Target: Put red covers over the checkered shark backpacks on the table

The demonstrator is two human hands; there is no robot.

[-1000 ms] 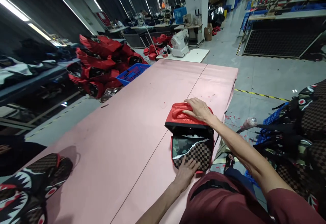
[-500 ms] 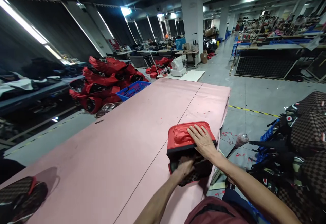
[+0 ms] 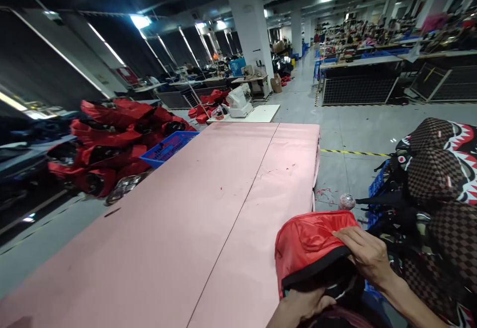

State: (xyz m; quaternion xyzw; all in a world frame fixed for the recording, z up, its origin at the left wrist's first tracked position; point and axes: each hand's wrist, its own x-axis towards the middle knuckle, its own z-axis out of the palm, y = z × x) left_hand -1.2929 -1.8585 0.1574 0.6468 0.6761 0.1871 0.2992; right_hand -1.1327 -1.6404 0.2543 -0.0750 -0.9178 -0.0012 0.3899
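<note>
A backpack with a red lining [image 3: 309,246] and a dark edge is lifted at the near right corner of the pink table [image 3: 208,208]. My right hand [image 3: 363,256] grips the black rim of its red flap from the right. My left hand [image 3: 303,305] holds the bag from below, at the bottom of the view, with its fingers curled on the bag. The bag's checkered front is mostly hidden under the flap.
A stack of checkered shark-mouth backpacks [image 3: 436,179] fills the right side, over a blue crate [image 3: 374,186]. Red bags [image 3: 112,144] and a blue basket [image 3: 167,148] lie left of the table. A sewing machine [image 3: 238,102] stands beyond the table's far end.
The bag has come off the table toward me and to the right. My left hand went from the checkered front to under the bag. The view has tilted up.
</note>
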